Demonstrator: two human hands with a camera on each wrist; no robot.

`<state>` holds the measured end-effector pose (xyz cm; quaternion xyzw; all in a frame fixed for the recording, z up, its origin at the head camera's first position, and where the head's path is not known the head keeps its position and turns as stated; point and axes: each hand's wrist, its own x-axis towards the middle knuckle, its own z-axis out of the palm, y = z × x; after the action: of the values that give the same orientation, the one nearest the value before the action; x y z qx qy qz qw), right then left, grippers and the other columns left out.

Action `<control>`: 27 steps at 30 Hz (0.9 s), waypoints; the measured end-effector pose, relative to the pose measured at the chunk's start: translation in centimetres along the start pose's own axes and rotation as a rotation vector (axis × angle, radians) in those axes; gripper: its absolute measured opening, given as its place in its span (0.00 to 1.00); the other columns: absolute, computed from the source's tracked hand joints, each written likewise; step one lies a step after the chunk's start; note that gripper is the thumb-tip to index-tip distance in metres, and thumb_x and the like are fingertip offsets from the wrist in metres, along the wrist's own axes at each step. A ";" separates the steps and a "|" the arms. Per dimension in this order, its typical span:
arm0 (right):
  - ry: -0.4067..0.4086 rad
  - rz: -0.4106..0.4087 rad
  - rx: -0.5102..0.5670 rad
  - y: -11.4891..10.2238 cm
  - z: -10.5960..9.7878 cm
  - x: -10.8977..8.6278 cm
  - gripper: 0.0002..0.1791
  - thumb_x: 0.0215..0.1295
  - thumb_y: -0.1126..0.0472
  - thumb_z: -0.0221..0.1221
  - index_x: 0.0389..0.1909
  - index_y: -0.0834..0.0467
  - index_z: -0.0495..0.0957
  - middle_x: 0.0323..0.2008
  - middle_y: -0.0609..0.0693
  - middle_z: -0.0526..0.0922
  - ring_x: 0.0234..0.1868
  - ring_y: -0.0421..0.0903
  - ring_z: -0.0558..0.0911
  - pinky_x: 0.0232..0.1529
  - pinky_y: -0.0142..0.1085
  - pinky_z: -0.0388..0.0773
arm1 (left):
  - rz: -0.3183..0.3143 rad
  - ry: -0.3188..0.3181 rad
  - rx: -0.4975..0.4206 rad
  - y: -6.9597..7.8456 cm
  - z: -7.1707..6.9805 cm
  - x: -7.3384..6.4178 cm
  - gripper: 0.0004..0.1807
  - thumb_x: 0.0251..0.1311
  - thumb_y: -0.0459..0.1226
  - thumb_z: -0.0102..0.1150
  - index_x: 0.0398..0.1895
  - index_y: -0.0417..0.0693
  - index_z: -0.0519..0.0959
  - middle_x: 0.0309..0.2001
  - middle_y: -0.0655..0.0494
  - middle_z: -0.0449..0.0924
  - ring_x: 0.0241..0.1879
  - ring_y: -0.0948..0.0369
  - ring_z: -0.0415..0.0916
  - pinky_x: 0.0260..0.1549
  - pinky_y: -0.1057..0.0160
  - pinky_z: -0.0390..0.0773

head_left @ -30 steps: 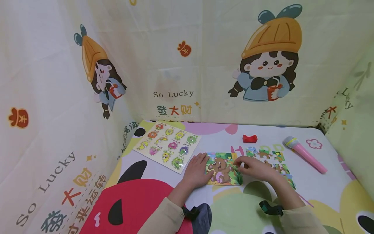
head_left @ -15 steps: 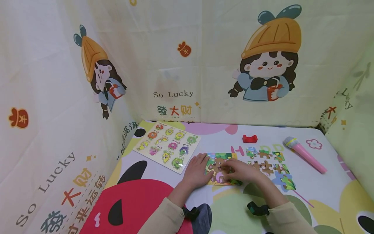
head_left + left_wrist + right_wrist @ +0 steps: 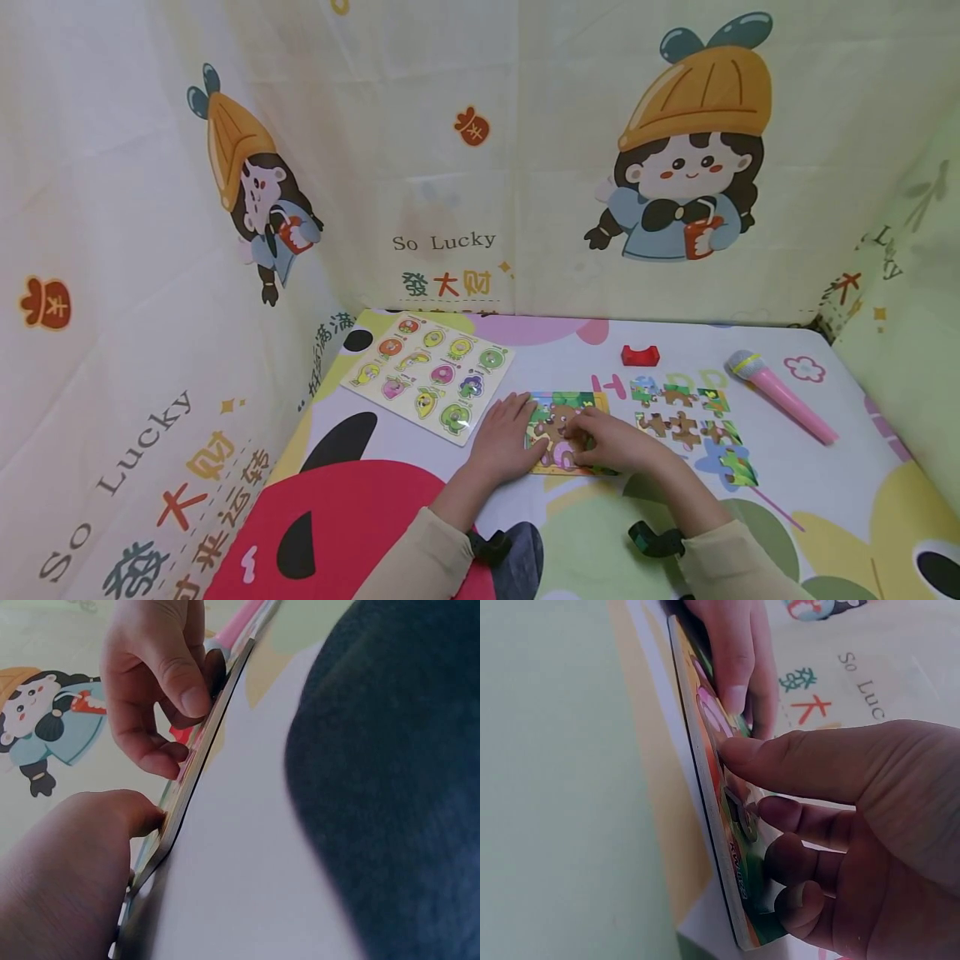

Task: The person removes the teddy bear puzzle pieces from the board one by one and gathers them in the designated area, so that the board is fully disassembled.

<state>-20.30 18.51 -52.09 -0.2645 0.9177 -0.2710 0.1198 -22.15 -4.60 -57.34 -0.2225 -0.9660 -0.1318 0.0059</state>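
Note:
A bear jigsaw board [image 3: 561, 405] lies on the table, turned thin edge on in both wrist views. My left hand [image 3: 501, 443] rests flat on the board's left edge, its fingers straight and the thumb over the lower part. Over the middle of the picture, my right hand [image 3: 617, 443] has its thumb and forefinger low on the bear. In the right wrist view these fingers pinch at a puzzle piece [image 3: 739, 815], mostly hidden, against the board surface; the remaining fingers are curled. Several loose puzzle pieces [image 3: 686, 428] lie in rows to the right.
A fruit picture board [image 3: 426, 375] lies at the back left. Behind the loose pieces sits a small red block [image 3: 641, 356] with a hollowed top. A pink toy microphone [image 3: 786, 400] lies far right. Printed cloth walls enclose the table's back and sides.
My right hand has moved left from the board's right edge to the middle of the bear picture, uncovering more loose pieces. The left hand has stayed in place.

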 end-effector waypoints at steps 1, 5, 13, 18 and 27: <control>0.000 0.002 -0.002 -0.1 0.0 0.0 0.14 0.58 0.57 0.69 0.44 0.53 0.79 0.38 0.46 0.74 0.37 0.41 0.72 0.36 0.31 0.74 | 0.000 0.001 0.000 0.0 0.0 0.0 0.40 0.65 0.64 0.41 0.75 0.55 0.61 0.77 0.60 0.54 0.78 0.57 0.48 0.77 0.54 0.48; -0.002 0.008 -0.009 -0.3 0.0 0.0 0.13 0.58 0.57 0.69 0.42 0.52 0.79 0.37 0.45 0.74 0.37 0.41 0.73 0.37 0.31 0.74 | 0.001 0.006 0.002 0.0 0.0 -0.1 0.40 0.65 0.65 0.42 0.75 0.55 0.61 0.77 0.60 0.55 0.78 0.57 0.48 0.77 0.54 0.49; -0.015 0.014 -0.014 -0.3 0.2 0.0 0.12 0.59 0.57 0.69 0.42 0.51 0.78 0.36 0.43 0.73 0.36 0.39 0.73 0.35 0.30 0.72 | -0.001 0.009 0.011 0.0 -0.2 -0.1 0.40 0.65 0.65 0.42 0.75 0.55 0.62 0.77 0.60 0.55 0.78 0.57 0.48 0.77 0.54 0.49; -0.024 0.028 -0.006 -0.3 0.3 0.2 0.13 0.58 0.58 0.69 0.41 0.52 0.77 0.35 0.43 0.73 0.35 0.39 0.72 0.34 0.30 0.72 | -0.001 0.012 0.016 0.0 -0.2 -0.1 0.40 0.65 0.65 0.43 0.75 0.55 0.62 0.77 0.60 0.55 0.78 0.57 0.48 0.77 0.54 0.49; -0.040 0.035 0.017 -0.3 0.2 0.2 0.15 0.58 0.58 0.70 0.43 0.53 0.76 0.35 0.43 0.74 0.35 0.39 0.72 0.34 0.29 0.73 | -0.010 0.003 0.008 0.1 -0.3 -0.1 0.41 0.64 0.65 0.42 0.75 0.56 0.61 0.77 0.60 0.55 0.78 0.57 0.48 0.77 0.54 0.49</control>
<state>-20.24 18.08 -52.10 -0.2526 0.9174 -0.2713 0.1450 -22.02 -4.64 -57.08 -0.2175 -0.9676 -0.1282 0.0073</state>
